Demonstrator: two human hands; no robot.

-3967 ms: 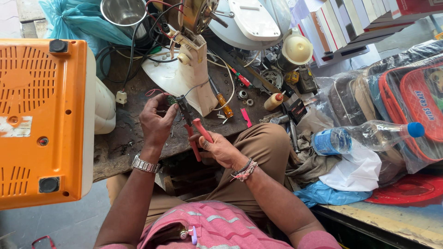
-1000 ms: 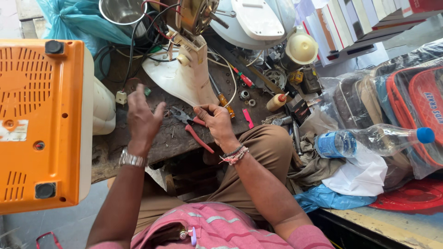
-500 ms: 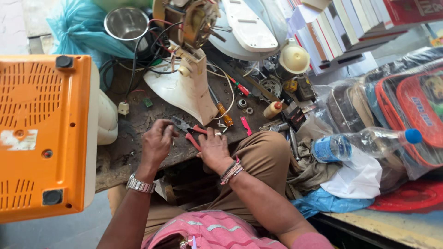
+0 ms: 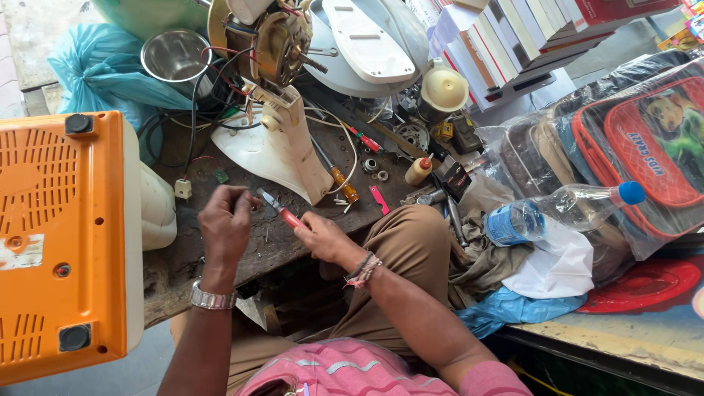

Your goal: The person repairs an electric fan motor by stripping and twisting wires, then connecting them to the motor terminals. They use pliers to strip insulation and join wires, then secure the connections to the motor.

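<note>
The person sits at a cluttered wooden counter [image 4: 183, 257], both arms stretched out over its near edge. The right hand [image 4: 323, 238] has its grip clenched around the red handles of a pair of pliers [image 4: 282, 210], whose metal nose points up and left, toward the other hand. The left hand [image 4: 225, 224], a metal watch [image 4: 213, 298] on its wrist, has its fingers curled and pinched together just beside the nose of the pliers; whatever they pinch is too small to make out, so I cannot tell whether that grip actually grasps anything.

Just beyond the hands stands a cream fan stand [image 4: 282, 150] with its bare motor [image 4: 275, 44] exposed at the top, wires trailing off it. A screwdriver with an amber handle [image 4: 343, 183] lies on the counter to the right of the stand, and a small white bottle [image 4: 419, 171] sits further right. A steel bowl [image 4: 176, 55] rests at the far left corner beside a blue plastic bag [image 4: 95, 81]. An orange appliance case [image 4: 59, 242] fills the left side. To the right, a clear water bottle with a blue cap [image 4: 565, 209] lies on a white cloth, near plastic-wrapped bags.
</note>
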